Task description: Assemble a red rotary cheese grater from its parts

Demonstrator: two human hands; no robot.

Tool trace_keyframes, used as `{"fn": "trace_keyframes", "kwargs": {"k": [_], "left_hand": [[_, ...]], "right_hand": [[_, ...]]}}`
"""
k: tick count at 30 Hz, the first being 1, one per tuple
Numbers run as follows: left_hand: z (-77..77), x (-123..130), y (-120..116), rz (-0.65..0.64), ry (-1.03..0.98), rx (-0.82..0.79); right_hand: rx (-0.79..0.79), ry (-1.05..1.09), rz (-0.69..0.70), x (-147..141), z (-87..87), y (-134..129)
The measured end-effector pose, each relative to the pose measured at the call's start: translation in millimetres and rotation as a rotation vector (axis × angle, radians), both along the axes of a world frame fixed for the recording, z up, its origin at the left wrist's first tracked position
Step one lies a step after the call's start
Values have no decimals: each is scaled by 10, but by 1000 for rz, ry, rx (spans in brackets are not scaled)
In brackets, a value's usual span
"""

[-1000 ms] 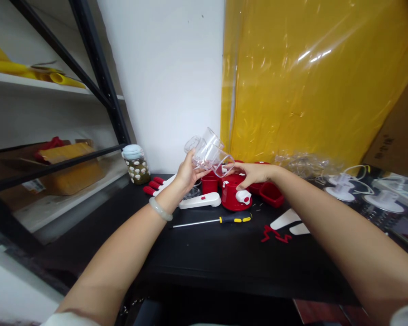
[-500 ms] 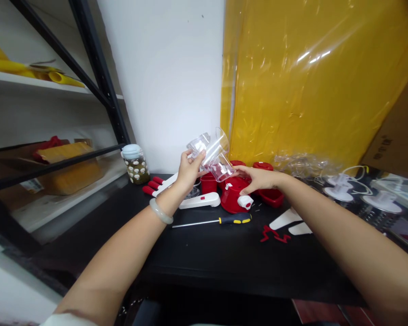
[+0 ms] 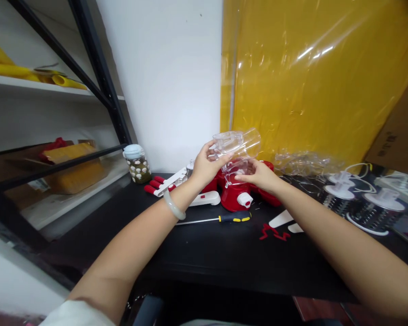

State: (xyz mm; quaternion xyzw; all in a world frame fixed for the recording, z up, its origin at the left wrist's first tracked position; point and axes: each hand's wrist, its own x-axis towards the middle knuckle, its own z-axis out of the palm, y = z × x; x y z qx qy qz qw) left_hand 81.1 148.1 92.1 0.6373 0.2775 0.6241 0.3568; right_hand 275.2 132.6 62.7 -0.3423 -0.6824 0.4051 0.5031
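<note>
A clear plastic grater housing, with a wide tube and a narrower lower part, is tilted above the red grater base. My left hand grips its left side, thumb across the front. At the lower end, the thumb and fingers of my right hand close around the clear plastic. The red base stands upright on the black table with its white knob toward me; its top is partly hidden behind the housing and my right hand. Whether housing and base touch I cannot tell.
In front of the base lie a screwdriver, a white crank arm, red clips and white flat pieces. Metal grater drums stand at right. A lidded jar is at back left, near the shelf rack.
The clear housing has moved right and swung over the red base, carried by my left hand. My right hand has shifted from beside the base up to the housing's lower end.
</note>
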Motion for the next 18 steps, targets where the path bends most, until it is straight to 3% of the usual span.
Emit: {"fn": "trace_keyframes", "kwargs": {"k": [3,8,13,18], "left_hand": [[-6,39,10,-51,10,2],[-135,-100,9,-246,-44,-107],[-266,-223,85,-231,61,-176],[-382,-183,83,-294,242,-300]], "right_hand": [[-9,68,-7,0,-59,21],[-33,133,40,48,-150,78],[-37,119,11,48,-212,107],[-25,42,-17,52,-238,109]]}}
